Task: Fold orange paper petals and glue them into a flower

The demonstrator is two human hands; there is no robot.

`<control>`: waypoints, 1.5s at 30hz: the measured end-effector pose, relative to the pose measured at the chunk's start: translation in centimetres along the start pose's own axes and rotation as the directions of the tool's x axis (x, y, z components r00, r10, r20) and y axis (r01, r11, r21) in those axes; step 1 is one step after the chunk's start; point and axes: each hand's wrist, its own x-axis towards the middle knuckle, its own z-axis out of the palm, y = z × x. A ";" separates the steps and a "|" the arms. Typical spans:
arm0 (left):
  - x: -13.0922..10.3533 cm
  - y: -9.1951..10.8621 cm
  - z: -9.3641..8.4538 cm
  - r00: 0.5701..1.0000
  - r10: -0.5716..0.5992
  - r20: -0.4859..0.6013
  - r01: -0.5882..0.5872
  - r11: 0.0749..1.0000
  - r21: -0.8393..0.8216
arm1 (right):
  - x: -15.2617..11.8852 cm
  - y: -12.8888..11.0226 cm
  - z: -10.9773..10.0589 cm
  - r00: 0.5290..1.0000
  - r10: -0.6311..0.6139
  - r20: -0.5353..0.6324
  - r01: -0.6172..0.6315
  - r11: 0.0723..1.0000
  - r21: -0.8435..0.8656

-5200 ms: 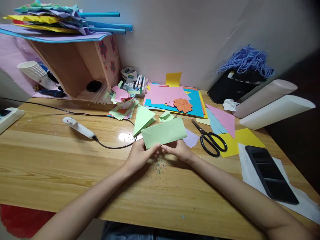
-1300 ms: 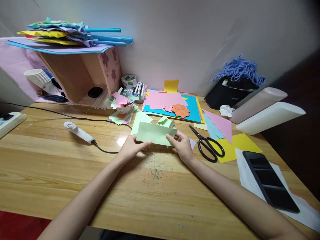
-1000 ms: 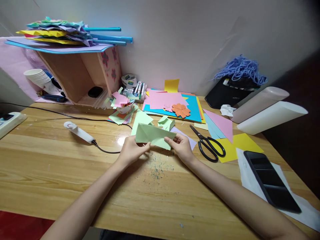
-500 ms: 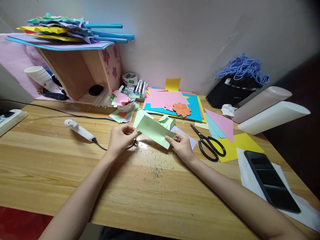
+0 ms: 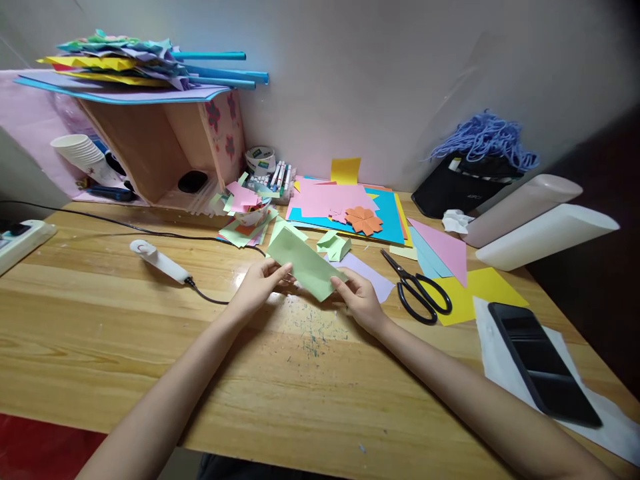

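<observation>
A light green sheet of paper (image 5: 306, 263) is held tilted above the table between both hands. My left hand (image 5: 263, 283) grips its lower left edge, thumb on the near face and fingers behind it. At the right end, my right hand (image 5: 361, 297) pinches the paper between thumb and fingers. Just behind it lie a folded light green paper piece (image 5: 334, 247) and a lilac sheet (image 5: 369, 275). Black-handled scissors (image 5: 420, 287) rest to the right of my right hand. The fingers behind the paper are partly hidden.
A white corded glue gun (image 5: 160, 262) lies at left. Coloured sheets (image 5: 395, 207) with an orange paper flower (image 5: 364, 221) are at the back. A paper-filled cup (image 5: 253, 215) stands near a pink box (image 5: 223, 143). At right are a phone (image 5: 543, 363) and yellow paper (image 5: 493, 290).
My left hand has moved right and closer to my right hand, its thumb now lying over the green paper's near face. The paper has shifted slightly left, uncovering more of the lilac sheet.
</observation>
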 end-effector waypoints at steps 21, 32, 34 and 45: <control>-0.7 -0.9 1.2 0.958 0.269 -0.100 -0.248 0.951 0.186 | 0.7 -0.3 0.0 0.983 0.134 0.127 -0.136 0.991 0.008; -1.0 -1.3 1.6 0.966 0.243 -0.090 -0.227 0.961 0.159 | 1.0 -0.8 -0.3 0.959 0.173 0.225 -0.183 0.983 0.025; -1.0 -1.0 1.5 0.963 0.245 -0.110 -0.221 0.956 0.191 | 0.9 -0.7 -0.4 0.950 0.182 0.254 -0.194 0.981 0.023; -1.0 -1.6 1.9 0.965 0.259 0.033 -0.259 0.938 0.229 | 0.5 -0.5 0.0 0.975 0.148 0.168 -0.153 0.988 0.016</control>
